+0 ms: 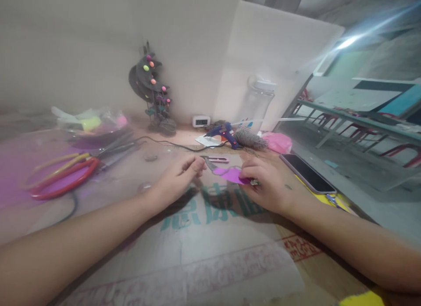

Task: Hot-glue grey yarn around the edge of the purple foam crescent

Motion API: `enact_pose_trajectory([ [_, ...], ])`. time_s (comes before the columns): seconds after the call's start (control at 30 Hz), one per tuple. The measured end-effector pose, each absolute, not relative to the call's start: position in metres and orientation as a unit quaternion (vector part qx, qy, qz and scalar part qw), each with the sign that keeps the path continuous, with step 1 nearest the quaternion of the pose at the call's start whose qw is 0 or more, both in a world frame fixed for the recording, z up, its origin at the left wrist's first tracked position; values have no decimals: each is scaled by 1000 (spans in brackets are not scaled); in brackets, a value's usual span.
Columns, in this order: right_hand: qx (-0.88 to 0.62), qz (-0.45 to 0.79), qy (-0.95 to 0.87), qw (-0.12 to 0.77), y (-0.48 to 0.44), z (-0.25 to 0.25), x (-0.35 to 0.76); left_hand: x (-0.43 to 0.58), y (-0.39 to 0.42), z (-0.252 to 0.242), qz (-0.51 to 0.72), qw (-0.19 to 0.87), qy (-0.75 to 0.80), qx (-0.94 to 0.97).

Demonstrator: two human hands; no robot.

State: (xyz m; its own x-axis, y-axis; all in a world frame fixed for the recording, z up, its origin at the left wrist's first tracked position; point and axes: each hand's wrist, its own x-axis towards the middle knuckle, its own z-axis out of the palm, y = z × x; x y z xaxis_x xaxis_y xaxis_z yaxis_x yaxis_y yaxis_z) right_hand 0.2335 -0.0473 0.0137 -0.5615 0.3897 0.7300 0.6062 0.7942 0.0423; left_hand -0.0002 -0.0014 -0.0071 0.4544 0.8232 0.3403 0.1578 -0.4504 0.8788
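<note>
A purple leaf-like piece (226,174), which looks like felt or paper, hangs between my hands above the table. My right hand (263,181) pinches its right end, and something small and whitish-green shows at those fingertips. Grey yarn (209,165) runs along the purple piece toward my left hand (187,170). The thumb and fingers of that hand are closed on the yarn's left end. Just behind the piece lies a pink utility knife (219,160). A blue glue gun (223,132) rests farther back, beside a grey yarn bundle (250,139).
Red- and yellow-handled scissors (66,178) lie at left, before a plastic bag (90,124). A decorated grey crescent (151,82) stands against the back panel. A small digital clock (201,120), clear bottle (258,99), pink bag (278,142) and phone (309,173) are also around.
</note>
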Motion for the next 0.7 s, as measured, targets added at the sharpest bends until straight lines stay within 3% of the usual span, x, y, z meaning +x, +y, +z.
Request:
enact_pose_trajectory([
  [0.17, -253, -262, -886, 289, -43, 9, 240, 1, -1, -3, 386, 410, 330, 758],
  [0.43, -259, -270, -895, 244, -42, 0, 240, 4, 3, -5, 354, 460, 337, 741],
  [0.6, -396, -151, -861, 282, -42, 20, 233, 3, 6, -6, 418, 419, 384, 709],
  [0.7, -512, -21, -824, 242, -43, 40, 230, 1, 7, -3, 452, 400, 400, 690],
])
